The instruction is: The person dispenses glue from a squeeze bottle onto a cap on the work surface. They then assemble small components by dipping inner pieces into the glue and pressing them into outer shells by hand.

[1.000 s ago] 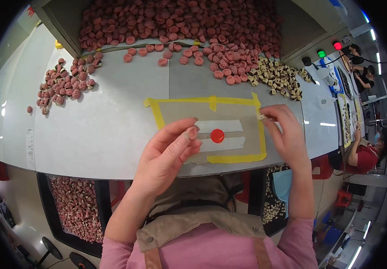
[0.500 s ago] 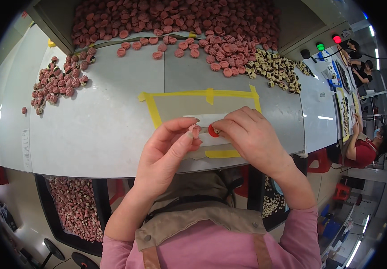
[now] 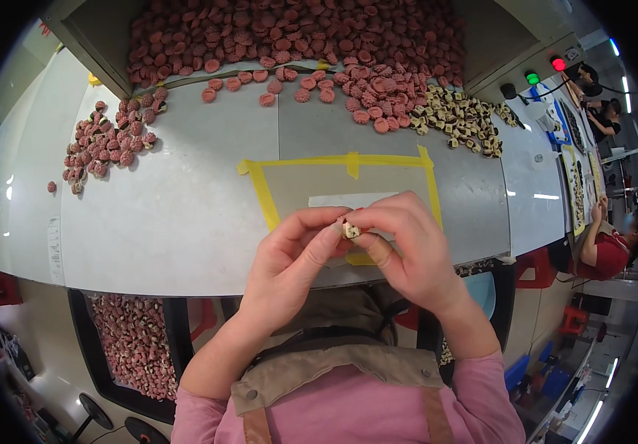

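Note:
My left hand point(image 3: 282, 259) and my right hand point(image 3: 411, 248) meet above the near edge of the grey table. Between my left thumb and fingers is a small pink bumpy shell point(image 3: 340, 220), mostly covered by the fingertips. Pinched in my right thumb and fingers, a small cream-and-dark piece point(image 3: 350, 231) touches the shell. Beneath the hands lies a white strip point(image 3: 342, 200) inside a yellow tape outline point(image 3: 261, 194). Loose pink shells point(image 3: 378, 96) and cream-and-dark pieces point(image 3: 458, 122) are heaped farther back.
A box-like housing point(image 3: 100, 48) holds a large heap of pink shells point(image 3: 296, 33) at the back. Joined pink-and-cream pieces point(image 3: 115, 144) lie at left. Below the table are a black tray point(image 3: 180, 329) and a light blue bowl point(image 3: 480, 294). A person in red point(image 3: 600, 255) sits at right.
My hands have come together, bringing the cream-and-dark piece to the pink shell. The red round thing that was by my right fingertips is now mostly hidden. The whole view has shifted slightly.

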